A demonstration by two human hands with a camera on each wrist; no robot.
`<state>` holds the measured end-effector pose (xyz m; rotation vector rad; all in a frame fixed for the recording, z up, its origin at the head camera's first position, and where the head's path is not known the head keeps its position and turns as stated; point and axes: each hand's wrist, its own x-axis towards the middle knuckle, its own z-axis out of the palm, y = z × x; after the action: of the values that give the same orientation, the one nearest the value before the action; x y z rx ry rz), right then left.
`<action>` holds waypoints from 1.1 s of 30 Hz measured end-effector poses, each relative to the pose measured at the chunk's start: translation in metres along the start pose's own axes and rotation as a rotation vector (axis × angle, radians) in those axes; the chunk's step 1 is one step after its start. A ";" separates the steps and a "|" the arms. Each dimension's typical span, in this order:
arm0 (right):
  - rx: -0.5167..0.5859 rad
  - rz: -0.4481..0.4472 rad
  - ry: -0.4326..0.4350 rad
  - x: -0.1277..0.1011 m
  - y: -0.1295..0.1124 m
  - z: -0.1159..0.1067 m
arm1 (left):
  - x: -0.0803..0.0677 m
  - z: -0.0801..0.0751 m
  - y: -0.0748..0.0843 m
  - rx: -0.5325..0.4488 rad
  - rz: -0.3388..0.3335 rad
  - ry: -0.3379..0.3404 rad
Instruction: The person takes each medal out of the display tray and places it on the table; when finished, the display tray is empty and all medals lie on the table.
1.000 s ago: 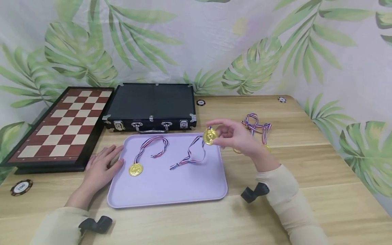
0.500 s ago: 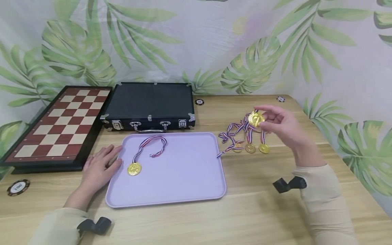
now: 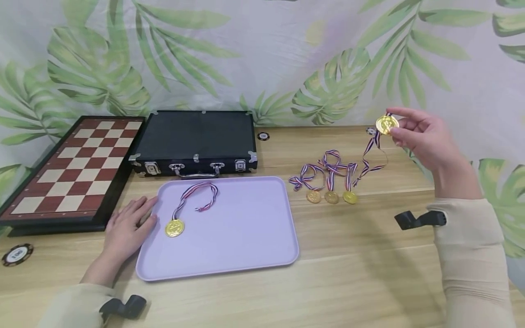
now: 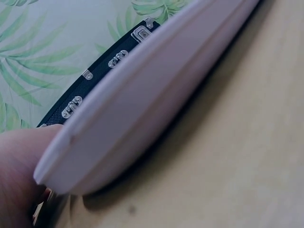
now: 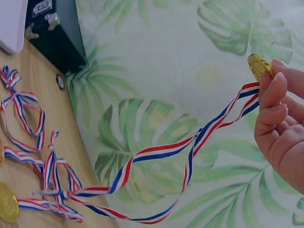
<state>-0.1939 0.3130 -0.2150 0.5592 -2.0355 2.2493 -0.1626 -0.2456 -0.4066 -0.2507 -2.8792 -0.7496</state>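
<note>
our right hand (image 3: pixel 426 136) pinches a gold medal (image 3: pixel 387 124) at far right; left hand (image 3: pixel 127 228), fingers relaxed, touches the lilac tray (image 3: pixel 246 255).

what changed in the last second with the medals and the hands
The right hand carried its pinched medal off the tray, rightward and up above the table's far right side; its ribbon trails near three medals lying there. The left hand stayed at the tray's left edge, and one medal stayed on the tray.

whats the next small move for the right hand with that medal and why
Probably lower the held medal to the table just right of the three medals lined up there. The right hand pinches it high, ribbon trailing toward that row, so it looks bound for the same line.
</note>
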 end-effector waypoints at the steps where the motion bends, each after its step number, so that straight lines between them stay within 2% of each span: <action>1: -0.005 0.017 0.011 0.002 0.001 -0.003 | 0.000 0.000 -0.001 -0.001 0.000 0.002; 7: -0.005 0.127 0.076 0.016 0.020 -0.024 | -0.002 0.000 -0.002 0.004 0.003 0.005; 14: -0.019 0.295 0.221 0.026 0.044 -0.051 | -0.002 -0.001 -0.005 -0.016 0.026 -0.002; 21: 0.018 0.317 0.303 0.028 0.052 -0.070 | 0.000 -0.006 -0.010 -0.047 0.047 -0.030; 23: -0.018 0.337 0.315 0.025 0.057 -0.073 | 0.000 -0.006 -0.011 -0.047 0.046 -0.041; 29: -0.222 0.422 0.246 0.006 0.089 -0.075 | -0.003 -0.006 -0.010 -0.042 0.048 -0.044; 33: -0.228 0.441 0.184 -0.012 0.113 -0.078 | -0.002 -0.006 -0.009 -0.041 0.049 -0.042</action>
<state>-0.2324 0.3765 -0.3312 -0.1244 -2.4551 2.1171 -0.1615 -0.2564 -0.4063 -0.3455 -2.8876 -0.8053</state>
